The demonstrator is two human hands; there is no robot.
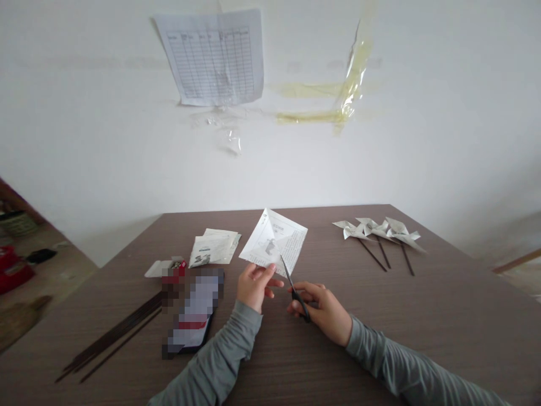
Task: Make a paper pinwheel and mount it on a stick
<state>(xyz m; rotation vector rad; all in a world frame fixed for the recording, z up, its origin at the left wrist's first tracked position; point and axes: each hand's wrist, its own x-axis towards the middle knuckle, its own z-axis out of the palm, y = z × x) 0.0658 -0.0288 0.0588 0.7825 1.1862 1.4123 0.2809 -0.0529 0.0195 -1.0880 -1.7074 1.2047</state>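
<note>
A square of printed paper with crease lines is raised above the table. My left hand pinches its lower edge between thumb and fingers. In my right hand is a pair of scissors with black handles. Their blades reach up over the paper's lower right part, near its middle. Whether the blades are parted I cannot make out. Three paper pinwheels on dark sticks lie at the right rear of the table.
Left of my hands are a stack of printed paper squares, a small open red-and-white box, a phone and several dark sticks. The white wall borders the table's back edge.
</note>
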